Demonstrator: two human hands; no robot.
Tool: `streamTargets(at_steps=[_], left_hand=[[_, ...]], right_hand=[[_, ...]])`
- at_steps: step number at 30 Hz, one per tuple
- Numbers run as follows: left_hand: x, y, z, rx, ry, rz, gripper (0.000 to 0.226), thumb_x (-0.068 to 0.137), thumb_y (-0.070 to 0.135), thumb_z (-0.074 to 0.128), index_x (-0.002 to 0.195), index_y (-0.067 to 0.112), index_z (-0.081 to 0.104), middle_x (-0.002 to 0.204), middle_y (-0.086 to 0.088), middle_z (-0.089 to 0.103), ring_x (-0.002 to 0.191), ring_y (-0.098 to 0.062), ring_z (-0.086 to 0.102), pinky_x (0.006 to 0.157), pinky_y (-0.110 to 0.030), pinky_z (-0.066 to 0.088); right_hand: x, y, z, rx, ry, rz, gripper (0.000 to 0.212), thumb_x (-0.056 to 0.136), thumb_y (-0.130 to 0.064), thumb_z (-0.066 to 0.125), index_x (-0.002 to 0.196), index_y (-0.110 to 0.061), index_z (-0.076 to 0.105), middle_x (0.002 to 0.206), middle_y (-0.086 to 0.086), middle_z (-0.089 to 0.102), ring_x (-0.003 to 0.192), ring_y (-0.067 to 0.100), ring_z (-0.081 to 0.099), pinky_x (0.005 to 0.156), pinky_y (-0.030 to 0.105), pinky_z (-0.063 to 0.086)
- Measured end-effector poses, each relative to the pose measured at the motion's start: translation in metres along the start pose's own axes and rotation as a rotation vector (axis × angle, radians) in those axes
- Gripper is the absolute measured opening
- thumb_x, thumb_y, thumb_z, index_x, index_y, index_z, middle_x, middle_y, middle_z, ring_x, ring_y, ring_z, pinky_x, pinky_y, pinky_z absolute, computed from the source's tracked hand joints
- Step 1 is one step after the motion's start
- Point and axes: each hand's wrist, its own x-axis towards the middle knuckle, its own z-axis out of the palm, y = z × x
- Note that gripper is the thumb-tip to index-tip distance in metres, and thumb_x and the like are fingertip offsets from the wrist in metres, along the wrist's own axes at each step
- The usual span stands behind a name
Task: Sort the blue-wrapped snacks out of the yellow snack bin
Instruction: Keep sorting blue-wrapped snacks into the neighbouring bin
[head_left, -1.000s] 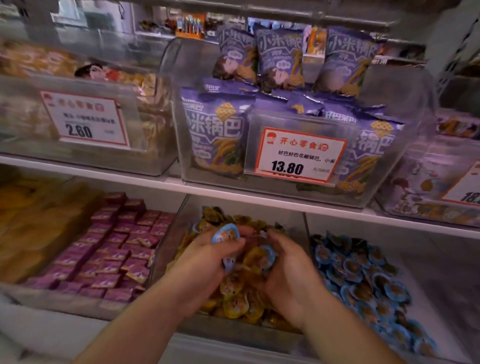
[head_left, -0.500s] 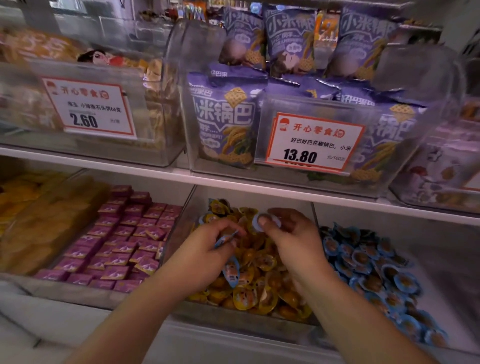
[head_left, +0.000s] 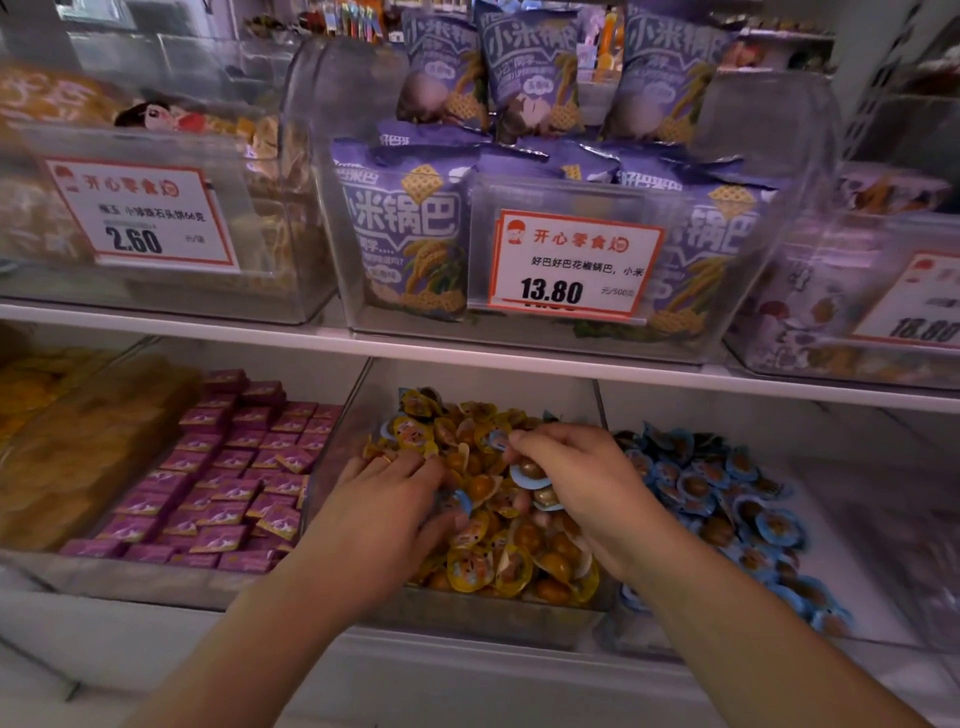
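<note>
Mid-sort. Right hand (head_left: 587, 483) clutching a few blue-wrapped snacks (head_left: 530, 475) over the yellow snack bin (head_left: 498, 616); left hand (head_left: 384, 499) fingers spread, digging. More blue strays (head_left: 496, 440) left among the yellows, bin of blues (head_left: 727, 499) just beside.

Purple boxes (head_left: 228, 483) left; purple bags (head_left: 410, 234) above; price tag (head_left: 574, 262).
</note>
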Motion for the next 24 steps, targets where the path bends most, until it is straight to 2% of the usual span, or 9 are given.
streamTargets(at_steps=[3, 6, 9, 12, 16, 18, 21, 23, 24], left_hand=[[0.003, 0.001, 0.002, -0.087, 0.039, -0.017, 0.025, 0.097, 0.046, 0.052, 0.118, 0.037, 0.060, 0.114, 0.013, 0.059, 0.111, -0.017, 0.055, 0.096, -0.037, 0.036], [0.004, 0.002, 0.007, -0.036, -0.003, -0.072, 0.043, 0.097, 0.054, 0.043, 0.137, 0.039, 0.046, 0.130, 0.012, 0.052, 0.122, -0.018, 0.049, 0.103, -0.038, 0.033], [0.005, 0.006, 0.013, 0.069, -0.020, -0.064, 0.050, 0.096, 0.060, 0.037, 0.143, 0.041, 0.036, 0.135, 0.011, 0.044, 0.126, -0.019, 0.045, 0.106, -0.038, 0.032], [0.007, 0.006, 0.012, 0.023, -0.005, -0.045, 0.038, 0.094, 0.057, 0.046, 0.129, 0.042, 0.044, 0.124, 0.013, 0.048, 0.119, -0.017, 0.048, 0.100, -0.037, 0.034], [0.010, 0.003, 0.007, -0.213, 0.081, -0.061, 0.026, 0.087, 0.049, 0.064, 0.102, 0.040, 0.044, 0.101, 0.019, 0.049, 0.105, -0.013, 0.050, 0.087, -0.033, 0.035], [0.012, 0.010, 0.004, -0.433, 0.189, -0.083, 0.025, 0.085, 0.042, 0.071, 0.095, 0.041, 0.048, 0.093, 0.020, 0.053, 0.097, -0.004, 0.051, 0.080, -0.029, 0.039], [0.013, 0.032, 0.001, -0.762, 0.337, -0.084, 0.027, 0.081, 0.043, 0.074, 0.095, 0.044, 0.051, 0.093, 0.019, 0.059, 0.092, 0.000, 0.057, 0.069, -0.014, 0.043], [0.013, 0.050, 0.001, -0.770, 0.416, -0.020, 0.024, 0.077, 0.053, 0.065, 0.093, 0.044, 0.050, 0.094, 0.021, 0.056, 0.092, -0.003, 0.056, 0.072, -0.014, 0.041], [0.014, 0.057, 0.002, -0.736, 0.448, 0.017, 0.022, 0.079, 0.054, 0.060, 0.094, 0.044, 0.049, 0.095, 0.021, 0.053, 0.093, -0.006, 0.054, 0.075, -0.016, 0.040]], right_hand=[[-0.002, -0.001, -0.003, 0.014, 0.002, 0.032, 0.024, 0.094, -0.027, 0.063, 0.084, -0.009, 0.074, 0.062, -0.001, 0.069, 0.060, 0.020, 0.069, 0.050, 0.032, 0.052], [-0.004, -0.001, -0.006, 0.000, -0.017, 0.046, 0.021, 0.093, -0.029, 0.063, 0.089, -0.011, 0.075, 0.068, 0.003, 0.072, 0.067, 0.019, 0.072, 0.058, 0.035, 0.056], [-0.005, 0.001, -0.005, 0.013, -0.017, 0.044, 0.020, 0.094, -0.025, 0.063, 0.090, -0.009, 0.075, 0.074, 0.003, 0.072, 0.066, 0.015, 0.072, 0.055, 0.029, 0.055], [-0.005, 0.001, -0.004, -0.006, -0.005, 0.028, 0.020, 0.094, -0.024, 0.063, 0.089, -0.009, 0.075, 0.079, 0.003, 0.072, 0.062, 0.006, 0.070, 0.052, 0.020, 0.052], [-0.003, 0.002, -0.003, -0.077, 0.004, 0.018, 0.019, 0.095, -0.027, 0.063, 0.088, -0.014, 0.075, 0.083, -0.002, 0.071, 0.061, -0.004, 0.067, 0.050, 0.015, 0.050], [-0.004, 0.001, -0.003, -0.071, 0.013, 0.046, 0.019, 0.094, -0.032, 0.063, 0.092, -0.017, 0.075, 0.090, 0.003, 0.073, 0.070, 0.003, 0.071, 0.059, 0.021, 0.058], [-0.009, -0.006, -0.001, 0.302, -0.174, 0.165, 0.033, 0.096, -0.039, 0.059, 0.104, -0.010, 0.073, 0.102, 0.014, 0.074, 0.087, 0.024, 0.073, 0.075, 0.041, 0.060], [-0.018, -0.010, 0.002, 0.484, -0.381, 0.161, 0.039, 0.098, -0.042, 0.054, 0.112, -0.011, 0.072, 0.111, 0.013, 0.072, 0.101, 0.027, 0.069, 0.093, 0.049, 0.055], [-0.023, -0.011, 0.003, 0.498, -0.423, 0.130, 0.038, 0.098, -0.041, 0.053, 0.117, -0.013, 0.072, 0.117, 0.011, 0.071, 0.111, 0.027, 0.066, 0.104, 0.051, 0.048]])
